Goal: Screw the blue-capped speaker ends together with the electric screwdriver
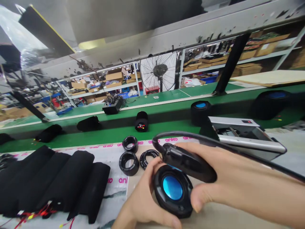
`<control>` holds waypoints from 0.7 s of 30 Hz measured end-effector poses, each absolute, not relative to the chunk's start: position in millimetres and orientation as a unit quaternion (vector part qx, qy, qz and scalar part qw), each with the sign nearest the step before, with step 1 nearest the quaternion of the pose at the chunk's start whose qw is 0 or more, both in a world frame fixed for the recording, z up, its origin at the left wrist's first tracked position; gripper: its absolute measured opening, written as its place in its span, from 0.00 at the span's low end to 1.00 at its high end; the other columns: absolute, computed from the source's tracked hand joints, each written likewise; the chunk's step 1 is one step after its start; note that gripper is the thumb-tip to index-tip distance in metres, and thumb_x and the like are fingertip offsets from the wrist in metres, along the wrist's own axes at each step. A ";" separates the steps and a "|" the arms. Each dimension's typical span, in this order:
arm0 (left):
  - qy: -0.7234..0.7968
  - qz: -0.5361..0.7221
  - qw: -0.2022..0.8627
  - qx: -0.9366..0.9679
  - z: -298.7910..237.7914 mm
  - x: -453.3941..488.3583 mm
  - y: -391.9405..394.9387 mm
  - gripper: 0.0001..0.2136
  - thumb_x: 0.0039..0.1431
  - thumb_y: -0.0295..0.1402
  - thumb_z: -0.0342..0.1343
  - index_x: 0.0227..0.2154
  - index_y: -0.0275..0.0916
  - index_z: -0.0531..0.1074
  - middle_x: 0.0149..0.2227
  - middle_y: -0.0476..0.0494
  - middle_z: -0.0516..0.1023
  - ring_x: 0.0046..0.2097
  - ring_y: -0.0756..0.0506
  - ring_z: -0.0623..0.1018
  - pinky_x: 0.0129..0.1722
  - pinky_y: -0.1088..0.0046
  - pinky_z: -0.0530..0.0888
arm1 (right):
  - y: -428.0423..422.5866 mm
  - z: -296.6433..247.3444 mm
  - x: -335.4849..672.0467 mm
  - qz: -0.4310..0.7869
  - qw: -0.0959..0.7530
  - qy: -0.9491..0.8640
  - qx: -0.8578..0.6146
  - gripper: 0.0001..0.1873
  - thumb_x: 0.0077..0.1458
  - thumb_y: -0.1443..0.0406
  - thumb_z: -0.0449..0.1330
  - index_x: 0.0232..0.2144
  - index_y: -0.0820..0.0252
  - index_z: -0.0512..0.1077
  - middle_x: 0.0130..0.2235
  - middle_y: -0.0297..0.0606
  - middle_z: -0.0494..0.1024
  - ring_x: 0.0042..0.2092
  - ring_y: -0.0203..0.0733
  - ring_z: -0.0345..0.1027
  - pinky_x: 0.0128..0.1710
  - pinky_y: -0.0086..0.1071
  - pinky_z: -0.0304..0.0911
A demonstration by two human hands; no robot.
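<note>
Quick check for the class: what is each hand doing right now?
Left hand: closed, holding a round black speaker unit with a blue centre.
Right hand: closed, holding a black corded handheld tool.

I count remotely, taking the printed mat [116, 190] as reference. On it: four black fabric sleeves [69, 181] and three black rubber rings [129, 163]. Just right of it: one blue-centred speaker [172, 190], one corded black handheld tool [186, 162], one left hand [140, 203], one right hand [226, 178]. Beyond it: two blue-topped speakers [200, 111], one upright black cylinder [141, 121], three flat black sleeves [89, 123].
</note>
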State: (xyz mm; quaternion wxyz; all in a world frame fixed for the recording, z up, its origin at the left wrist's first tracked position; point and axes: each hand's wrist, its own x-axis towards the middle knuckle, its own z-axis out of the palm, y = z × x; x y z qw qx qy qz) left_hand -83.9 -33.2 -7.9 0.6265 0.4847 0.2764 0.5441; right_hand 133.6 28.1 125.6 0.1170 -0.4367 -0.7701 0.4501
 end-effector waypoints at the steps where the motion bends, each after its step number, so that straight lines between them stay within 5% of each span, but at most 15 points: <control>1: 0.266 0.539 0.631 0.492 -7.7 -84.2 -30.2 0.61 0.24 0.25 0.89 0.67 0.45 0.67 0.67 0.32 0.79 0.71 0.23 0.75 0.75 0.38 0.62 | 34.0 126.7 136.1 0.503 0.102 -0.759 -0.399 0.48 0.41 0.68 0.75 0.66 0.38 0.76 0.63 0.26 0.81 0.62 0.51 0.77 0.50 0.27 0.77; 4: 0.221 0.498 0.677 0.494 -7.1 -85.8 -21.0 0.60 0.28 0.24 0.88 0.68 0.41 0.65 0.64 0.29 0.81 0.69 0.23 0.78 0.72 0.39 0.67 | 47.3 119.6 139.1 0.552 0.082 -0.781 -0.280 0.50 0.44 0.68 0.77 0.70 0.41 0.74 0.72 0.27 0.72 0.74 0.53 0.64 0.68 0.31 0.68; 7: 0.207 0.498 0.690 0.484 -14.7 -89.3 -15.6 0.65 0.27 0.24 0.88 0.71 0.42 0.60 0.63 0.28 0.83 0.67 0.23 0.80 0.69 0.41 0.71 | 51.9 107.6 139.7 0.533 0.091 -0.798 -0.267 0.46 0.47 0.67 0.79 0.68 0.40 0.76 0.71 0.27 0.72 0.73 0.51 0.63 0.73 0.34 0.61; 11: 0.220 0.505 0.683 0.479 -29.9 -93.9 -16.7 0.79 0.24 0.25 0.88 0.78 0.44 0.42 0.65 0.22 0.80 0.67 0.21 0.80 0.70 0.37 0.69 | 52.0 101.5 141.7 0.532 0.090 -0.807 -0.239 0.34 0.48 0.69 0.77 0.57 0.40 0.83 0.65 0.23 0.76 0.68 0.47 0.67 0.69 0.31 0.62; 17: 0.228 0.505 0.691 0.465 -28.0 -93.3 -20.3 0.87 0.28 0.26 0.88 0.80 0.41 0.25 0.66 0.21 0.80 0.72 0.23 0.76 0.76 0.38 0.60 | 48.9 99.7 140.5 0.542 0.070 -0.803 -0.238 0.26 0.46 0.70 0.73 0.49 0.48 0.83 0.58 0.25 0.80 0.60 0.45 0.73 0.58 0.28 0.69; 21: 0.218 0.501 0.687 0.479 -25.0 -90.2 -20.7 0.92 0.26 0.27 0.89 0.79 0.42 0.17 0.70 0.17 0.75 0.72 0.21 0.75 0.75 0.36 0.62 | 37.1 96.1 138.4 0.530 0.070 -0.777 -0.333 0.40 0.43 0.67 0.76 0.60 0.41 0.79 0.59 0.29 0.81 0.58 0.50 0.76 0.52 0.30 0.74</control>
